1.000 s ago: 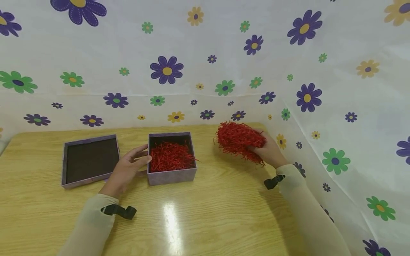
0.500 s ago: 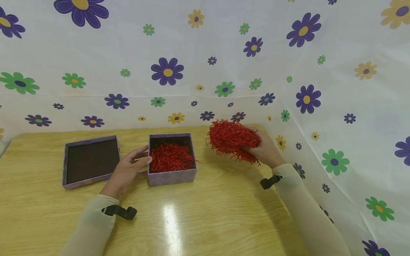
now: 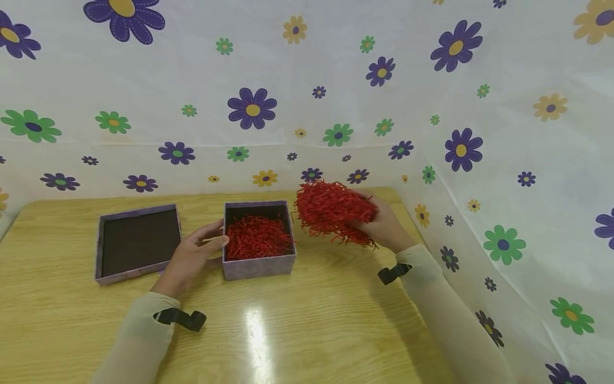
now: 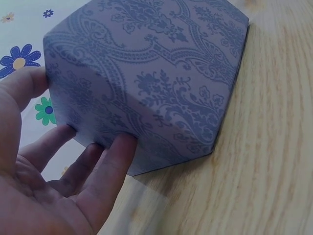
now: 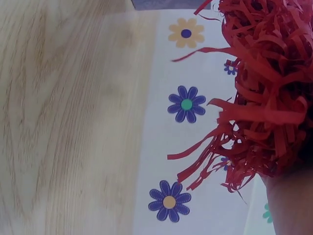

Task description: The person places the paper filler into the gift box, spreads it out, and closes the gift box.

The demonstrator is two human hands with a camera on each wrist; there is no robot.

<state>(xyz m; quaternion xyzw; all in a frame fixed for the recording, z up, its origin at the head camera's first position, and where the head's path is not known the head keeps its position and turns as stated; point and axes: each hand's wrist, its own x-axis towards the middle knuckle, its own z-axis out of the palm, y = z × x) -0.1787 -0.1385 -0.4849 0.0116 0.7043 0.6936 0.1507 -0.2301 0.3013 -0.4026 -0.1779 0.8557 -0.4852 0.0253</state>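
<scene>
Nearing the box (image 3: pixel 259 268), your right grip (image 3: pixel 385 226) is clutching shredded paper (image 3: pixel 328 208), probably light, springy, best held mid-clump; your left grip (image 3: pixel 191 255), unclenched, is touching the box's left side.

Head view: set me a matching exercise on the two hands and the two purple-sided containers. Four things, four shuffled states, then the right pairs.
Things
1. left hand
2. right hand
3. deep box
4. shallow tray

States
A. shows a bare dark inside
B. grips a loose bunch of red shreds
C. has red filling inside
D. touches the outside of a container

Right pairs
1-D
2-B
3-C
4-A
</scene>
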